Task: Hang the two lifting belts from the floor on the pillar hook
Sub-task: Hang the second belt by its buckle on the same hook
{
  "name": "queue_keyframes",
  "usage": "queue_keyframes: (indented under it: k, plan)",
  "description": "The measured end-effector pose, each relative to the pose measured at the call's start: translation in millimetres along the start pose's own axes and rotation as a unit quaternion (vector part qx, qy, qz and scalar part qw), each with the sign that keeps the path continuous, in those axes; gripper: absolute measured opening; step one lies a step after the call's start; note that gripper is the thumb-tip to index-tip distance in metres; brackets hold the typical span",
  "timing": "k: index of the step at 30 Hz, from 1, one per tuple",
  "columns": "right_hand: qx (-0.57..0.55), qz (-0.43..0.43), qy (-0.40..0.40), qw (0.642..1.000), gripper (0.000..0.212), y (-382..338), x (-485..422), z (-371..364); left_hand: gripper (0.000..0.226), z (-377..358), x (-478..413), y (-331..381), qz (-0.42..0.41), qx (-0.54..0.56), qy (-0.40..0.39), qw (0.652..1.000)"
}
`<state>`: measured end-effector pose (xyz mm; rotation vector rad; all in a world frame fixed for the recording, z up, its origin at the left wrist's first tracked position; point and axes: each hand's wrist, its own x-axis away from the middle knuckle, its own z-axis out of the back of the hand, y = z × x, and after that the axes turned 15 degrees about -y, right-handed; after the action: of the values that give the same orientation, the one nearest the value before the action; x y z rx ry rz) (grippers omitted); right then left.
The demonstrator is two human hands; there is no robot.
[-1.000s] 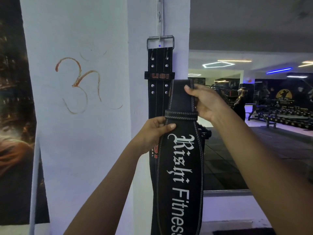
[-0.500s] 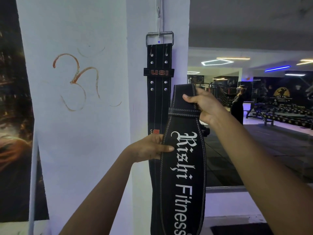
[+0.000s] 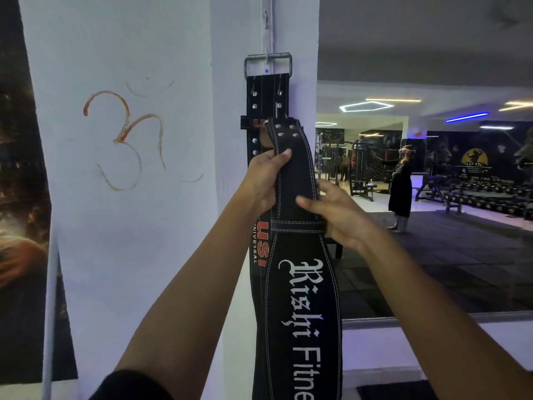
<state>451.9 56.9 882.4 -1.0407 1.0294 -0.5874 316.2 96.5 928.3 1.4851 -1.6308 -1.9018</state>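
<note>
A person's two bare hands work a black leather lifting belt lettered "Rishi Fitness" in front of a white pillar. Compared with half a second earlier, the left hand has climbed from the belt's wide body to its narrow strap end, where it now closes around the strap, thumb across the front, just below a cluster of metal rivets. The right hand has dropped from the strap's upper end to the stitched keeper loop, its fingers curled behind the belt's right edge and the thumb pointing left across the face; it grips loosely. The strap's top, formerly flat and upright, now bends over toward the viewer, showing the studs.

Behind it, a second black belt marked "USI" already hangs flat against the pillar, its steel buckle caught over the small hook, as it did before. The held belt overlaps this one and is not on the hook.

Both belts are matte leather with pale contrast stitching along the edges; the held one swells from a slim strap into a broad, rounded back panel with white gothic lettering. A rust-coloured symbol is painted on the pillar's smooth face.
</note>
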Motion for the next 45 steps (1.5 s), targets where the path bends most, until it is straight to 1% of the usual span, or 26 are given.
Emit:
queue_keyframes:
  k: [1, 3, 4, 5, 8, 9, 12, 14, 18, 21, 24, 25, 27, 28, 30, 32, 34, 36, 38, 39, 40, 41, 43, 44, 45]
  plan:
    - [0.001, -0.008, -0.008, 1.0, 0.028, 6, 4, 0, 0.02, 1, 1, 0, -0.015, 0.008, -0.007, 1.0]
    - [0.004, -0.029, -0.021, 0.999, 0.029, 19, 13, 1, 0.046, 2, 2, 5, -0.044, 0.024, -0.022, 0.999]
    - [0.005, -0.037, -0.024, 0.999, 0.03, 23, 16, 1, 0.055, 2, 2, 7, -0.051, 0.027, -0.032, 0.998]
    - [-0.002, -0.041, -0.02, 0.999, 0.029, 27, 16, 3, 0.058, 1, 2, 8, -0.053, 0.028, -0.04, 0.997]
    - [-0.013, -0.032, 0.019, 0.999, 0.021, 24, 9, 4, 0.048, -3, 2, 2, -0.062, 0.029, -0.026, 0.997]
    - [-0.006, -0.029, 0.029, 0.999, 0.024, 19, 4, 5, 0.046, -4, 2, -3, -0.057, 0.026, -0.02, 0.998]
    - [0.001, -0.028, 0.056, 0.998, 0.045, -3, -15, 6, 0.044, -4, 4, -14, -0.028, 0.007, -0.021, 0.999]
    - [0.0, -0.029, 0.094, 0.995, 0.052, -18, -26, 7, 0.044, -3, 3, -16, -0.025, -0.004, -0.031, 0.999]
    - [-0.074, -0.022, 0.166, 0.983, 0.059, -44, -49, 15, 0.04, -3, 4, -17, -0.017, -0.006, -0.052, 0.999]
    - [-0.12, -0.031, 0.204, 0.971, 0.051, -56, -64, 21, 0.043, -2, 5, -17, -0.011, -0.026, -0.057, 0.998]
    - [-0.116, -0.034, 0.235, 0.964, 0.028, -60, -72, 19, 0.042, 1, 6, -15, -0.005, -0.043, -0.049, 0.998]
    - [-0.111, -0.024, 0.248, 0.962, 0.022, -61, -73, 17, 0.036, 1, 5, -13, -0.005, -0.045, -0.046, 0.998]
    - [-0.112, 0.001, 0.267, 0.957, 0.019, -61, -73, 12, 0.018, -2, 3, -4, -0.005, -0.024, -0.021, 0.999]
    - [-0.112, 0.015, 0.264, 0.958, 0.021, -61, -74, 10, 0.013, -4, 2, 2, -0.005, -0.003, 0.002, 1.0]
    - [-0.111, 0.041, 0.252, 0.961, 0.023, -60, -76, 5, 0.018, -3, -5, 13, -0.028, -0.006, 0.05, 0.998]
    - [-0.109, 0.052, 0.252, 0.96, 0.019, -63, -78, 1, 0.02, -3, -9, 20, -0.056, -0.042, 0.071, 0.995]
    - [-0.104, 0.062, 0.252, 0.96, 0.015, -65, -82, 1, 0.014, -4, -10, 25, -0.071, -0.052, 0.084, 0.993]
    - [-0.086, 0.074, 0.252, 0.961, 0.012, -65, -83, 0, 0.006, -1, -12, 31, -0.08, -0.047, 0.079, 0.993]
    - [-0.061, 0.086, 0.251, 0.962, 0.016, -67, -79, -5, 0.01, 3, -14, 39, -0.053, -0.071, 0.043, 0.995]
    - [-0.056, 0.087, 0.245, 0.964, 0.023, -67, -77, -6, 0.013, 6, -14, 42, -0.035, -0.087, 0.031, 0.995]
    - [-0.051, 0.089, 0.243, 0.964, 0.027, -67, -76, -6, 0.014, 9, -14, 44, -0.019, -0.094, 0.026, 0.995]
    - [-0.046, 0.086, 0.249, 0.963, 0.023, -67, -76, -7, 0.012, 11, -14, 45, -0.007, -0.107, 0.025, 0.994]
    - [-0.032, 0.088, 0.257, 0.962, 0.022, -66, -76, -10, 0.011, 14, -15, 44, 0.015, -0.144, 0.039, 0.989]
    - [-0.021, 0.088, 0.26, 0.961, 0.023, -64, -78, -10, 0.012, 15, -17, 43, 0.011, -0.174, 0.055, 0.983]
    - [-0.008, 0.086, 0.26, 0.962, 0.022, -63, -79, -10, 0.013, 18, -19, 41, -0.013, -0.201, 0.072, 0.977]
